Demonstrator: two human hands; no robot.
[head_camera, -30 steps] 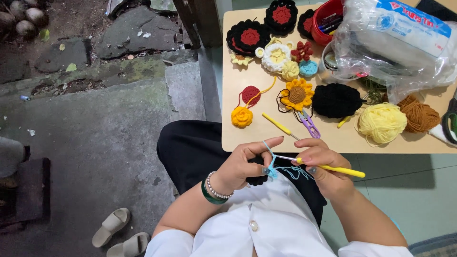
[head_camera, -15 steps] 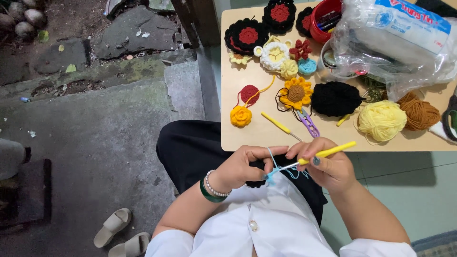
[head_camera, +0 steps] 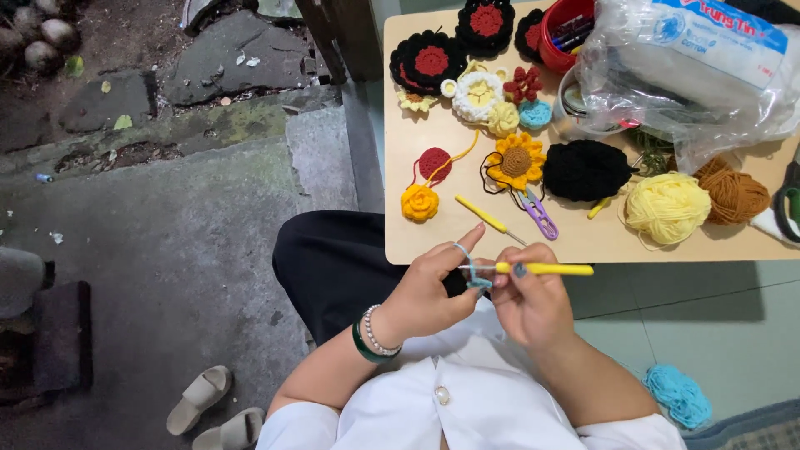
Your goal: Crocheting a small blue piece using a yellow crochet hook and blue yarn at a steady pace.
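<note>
Yellow hook point(head_camera: 546, 268) held level in front of the lap, just below the desk point(head_camera: 433, 242) edge, tip pointing left into a small bit of blue crochet point(head_camera: 477, 282). Right hand point(head_camera: 529, 304) closed round the hook's left end, thumb and fingers pinched on the handle. Left hand point(head_camera: 429, 292) pinched shut on the blue crochet, blue yarn point(head_camera: 463, 252) looped over the raised forefinger. Both hands touching at the work, above a white shirt point(head_camera: 450, 400) and black trousers point(head_camera: 333, 267). Beads and a green bangle point(head_camera: 367, 337) on the left wrist.

On the desk, nearest the hands: a second yellow hook point(head_camera: 487, 219) and purple snips point(head_camera: 540, 215). Just beyond, a yellow rose point(head_camera: 419, 202) joined by a yellow strand to a red disc point(head_camera: 434, 163), a sunflower point(head_camera: 517, 161), a black crochet lump point(head_camera: 586, 170). To the right, a pale yellow ball point(head_camera: 668, 207) touching a brown ball point(head_camera: 733, 193). Farther back, black-and-red rounds point(head_camera: 430, 61), a white-and-yellow flower point(head_camera: 478, 94), a red tub point(head_camera: 565, 33), a clear plastic bag point(head_camera: 692, 67) of white stuffing.

On the floor at right, a blue yarn heap point(head_camera: 677, 395). On the concrete at left, pale sandals point(head_camera: 212, 408).
</note>
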